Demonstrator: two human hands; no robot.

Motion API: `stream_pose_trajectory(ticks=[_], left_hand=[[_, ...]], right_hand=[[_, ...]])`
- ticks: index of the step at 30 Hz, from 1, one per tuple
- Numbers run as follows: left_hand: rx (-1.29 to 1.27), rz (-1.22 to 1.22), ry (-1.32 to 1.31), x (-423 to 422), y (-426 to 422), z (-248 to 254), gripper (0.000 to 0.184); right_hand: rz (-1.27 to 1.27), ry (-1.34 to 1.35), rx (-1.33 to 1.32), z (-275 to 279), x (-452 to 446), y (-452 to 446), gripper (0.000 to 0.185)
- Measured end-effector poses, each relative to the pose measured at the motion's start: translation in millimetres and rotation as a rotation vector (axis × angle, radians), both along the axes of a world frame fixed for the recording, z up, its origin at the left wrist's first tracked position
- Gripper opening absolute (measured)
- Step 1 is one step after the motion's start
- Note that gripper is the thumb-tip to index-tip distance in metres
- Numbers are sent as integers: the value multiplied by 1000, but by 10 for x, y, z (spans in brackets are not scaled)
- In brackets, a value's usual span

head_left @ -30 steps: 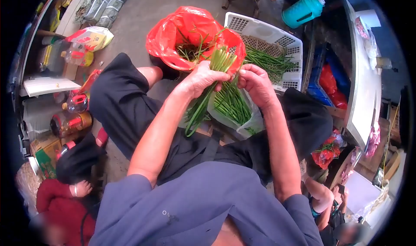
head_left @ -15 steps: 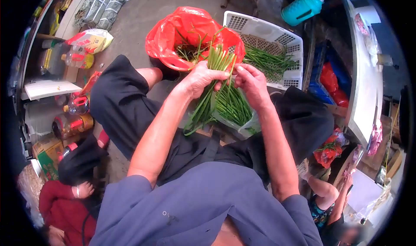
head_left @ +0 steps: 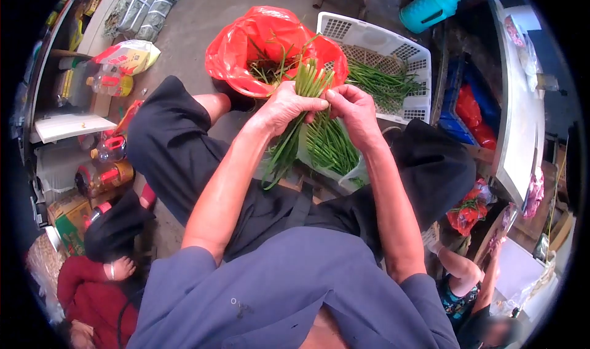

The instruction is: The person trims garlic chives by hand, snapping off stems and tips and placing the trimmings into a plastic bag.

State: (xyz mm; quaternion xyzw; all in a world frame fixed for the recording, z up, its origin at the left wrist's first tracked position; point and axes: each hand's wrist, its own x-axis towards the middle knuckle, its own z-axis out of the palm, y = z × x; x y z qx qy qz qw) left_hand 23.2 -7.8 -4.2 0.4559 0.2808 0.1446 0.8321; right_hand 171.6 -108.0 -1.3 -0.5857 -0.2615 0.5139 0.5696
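Observation:
My left hand (head_left: 287,108) is wrapped round a bunch of green stalks (head_left: 310,81), their pale ends up and the leaves hanging down below the fist. Thumb and forefinger of my right hand (head_left: 351,108) are pinched at the right side of that bunch; what they grip is too small to make out. A bag of green stalks (head_left: 332,149) lies below both hands, between my legs. Just beyond them stands a container lined with a red plastic bag (head_left: 224,60), with loose trimmings inside. The white basket (head_left: 421,72) at its right holds more green stalks (head_left: 384,84).
A teal flask (head_left: 429,9) stands behind the basket. Bottles (head_left: 110,149) and a shelf (head_left: 72,126) are at the left. One person in a red sleeve (head_left: 86,281) sits lower left; another person's arm (head_left: 461,275) shows lower right. A table edge (head_left: 516,115) runs along the right.
My right hand has come in from the right against the bunch and stays pinched beside it. The left hand's grip looks unchanged. The person at the lower right has shifted an arm.

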Motion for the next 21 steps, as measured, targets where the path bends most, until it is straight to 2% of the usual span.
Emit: stream_pose_trajectory(ticks=[6, 16, 19, 21], left_hand=[[-88, 7, -35, -22, 30, 56, 16], [-86, 42, 5, -26, 40, -6, 17], [-99, 0, -3, -30, 38, 4, 17], [-103, -6, -18, -23, 41, -11, 23]], right_hand=[[-45, 77, 7, -62, -20, 51, 25], [-115, 73, 12, -108, -120, 41, 26], [-84, -12, 15, -63, -145, 87, 26], [-64, -131, 16, -62, -133, 115, 26]])
